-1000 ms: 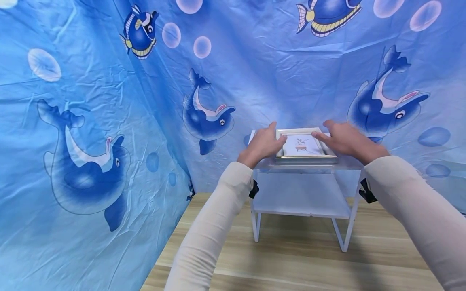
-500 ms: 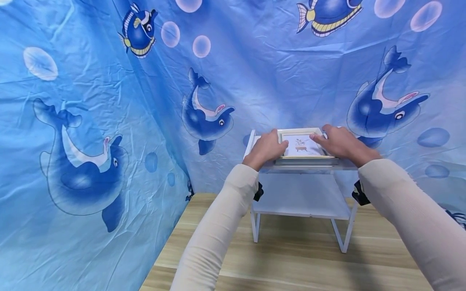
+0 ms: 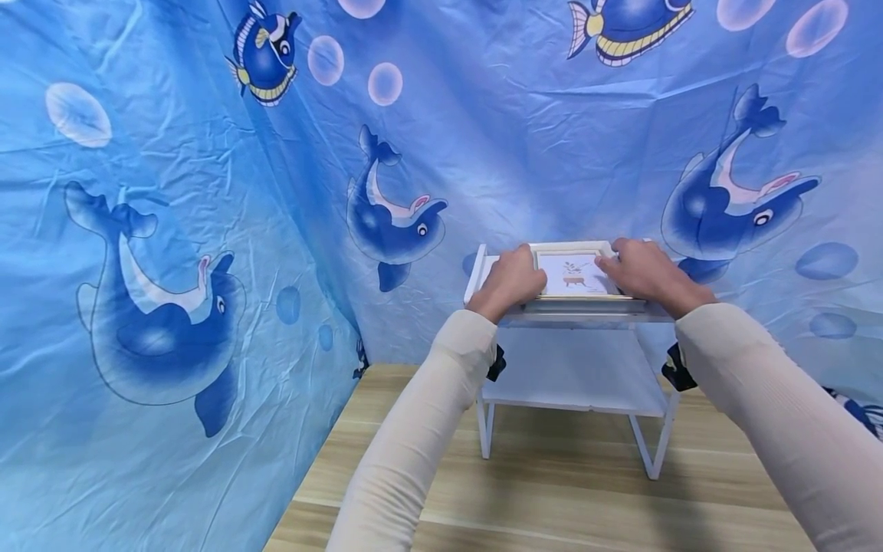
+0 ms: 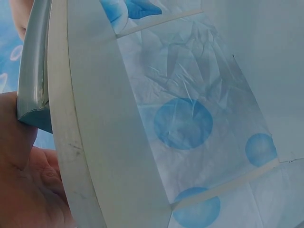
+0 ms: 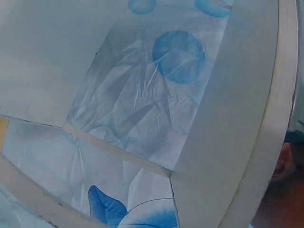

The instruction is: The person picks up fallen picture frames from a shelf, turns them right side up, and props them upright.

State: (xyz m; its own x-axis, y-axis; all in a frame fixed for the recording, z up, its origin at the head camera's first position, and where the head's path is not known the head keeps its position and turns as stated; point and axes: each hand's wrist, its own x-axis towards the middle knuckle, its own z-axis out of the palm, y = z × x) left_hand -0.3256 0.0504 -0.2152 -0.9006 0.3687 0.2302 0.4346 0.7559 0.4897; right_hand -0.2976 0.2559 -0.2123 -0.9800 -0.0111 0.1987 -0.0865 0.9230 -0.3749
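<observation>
In the head view, a shallow picture frame (image 3: 574, 268) with a pale, gold-edged border lies face up over a white side table (image 3: 473, 285). Its print shows a small potted plant. My left hand (image 3: 513, 277) grips the frame's left side, thumb over the front border. At the right side, my right hand (image 3: 647, 268) holds on the same way. The fingers under both sides are hidden from the head. The left wrist view shows the frame's corner (image 4: 34, 107) against the left hand (image 4: 23, 161). Only a sliver of the right hand (image 5: 282, 194) appears in the right wrist view.
Below the tabletop the side table has a white lower shelf (image 3: 572, 368) and thin metal legs. Blue curtains (image 3: 538, 153) printed with dolphins and fish hang close behind and to the left. The floor (image 3: 545, 491) is light wood-look.
Both hands were spread above the frame's sides with fingers stretched out. They have come down and inward, and now the fingers curl round the left and right sides.
</observation>
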